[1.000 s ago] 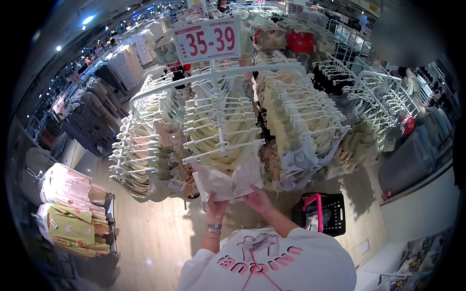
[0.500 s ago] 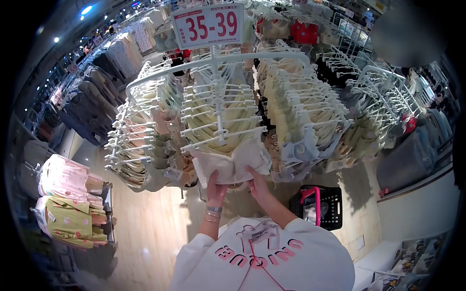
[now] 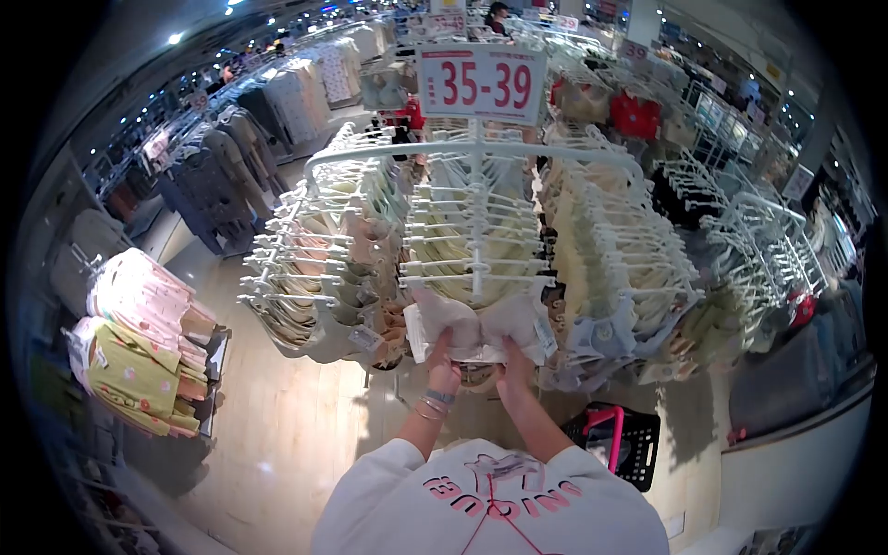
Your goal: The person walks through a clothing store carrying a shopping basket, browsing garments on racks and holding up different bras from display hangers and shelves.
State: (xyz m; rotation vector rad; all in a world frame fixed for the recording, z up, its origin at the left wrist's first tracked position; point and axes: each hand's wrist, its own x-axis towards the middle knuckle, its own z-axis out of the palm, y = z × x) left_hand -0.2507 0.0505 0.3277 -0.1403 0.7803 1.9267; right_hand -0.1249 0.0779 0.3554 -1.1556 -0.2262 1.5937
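Note:
A pale pink bra hangs at the front of the rack's middle row, its cups facing me. My left hand grips its lower edge on the left, thumb up against the cup. On the right, my right hand pinches the lower edge in the same way. Both sets of fingers curl behind the fabric, partly hidden. Directly behind is a row of pale yellow bras on white hangers. A white tag shows at the bra's right side.
A white rack bears a 35-39 sign and more rows of bras either side. On the floor at right stands a black basket with a pink handle. Pink and green garments hang at left. Jeans-like blue fabric lies at far right.
My view has shifted, so the rack and hands appear further right and lower. Both hands keep their hold on the bra, whose cups now look more rounded.

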